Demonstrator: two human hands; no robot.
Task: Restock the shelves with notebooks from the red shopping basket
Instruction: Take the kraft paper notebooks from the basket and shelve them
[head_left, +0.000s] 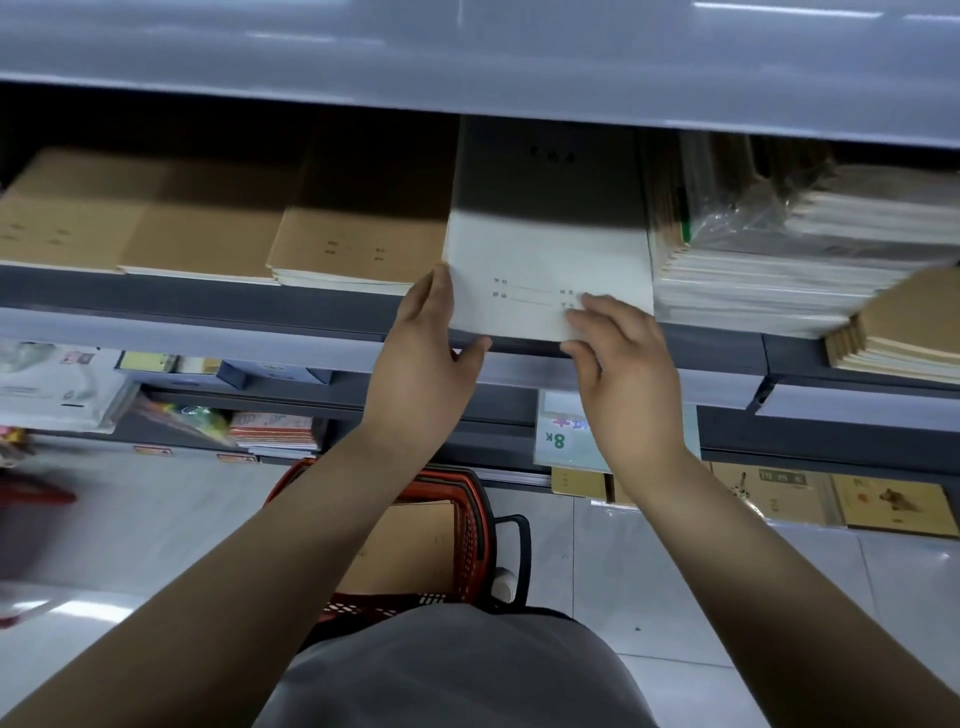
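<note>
While outstretched, hands (519, 364) (both) on white notebook (545, 260)

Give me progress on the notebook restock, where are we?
Done: brown notebook piles already sit on the shelf. In hand: left hand and right hand hold the white notebook stack at the shelf edge. Left: brown notebooks remain in the red basket.

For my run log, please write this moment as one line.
step: shelving | left hand: holds white notebooks | right hand: holds same | place: shelf | basket: on floor, brown notebooks inside
</note>
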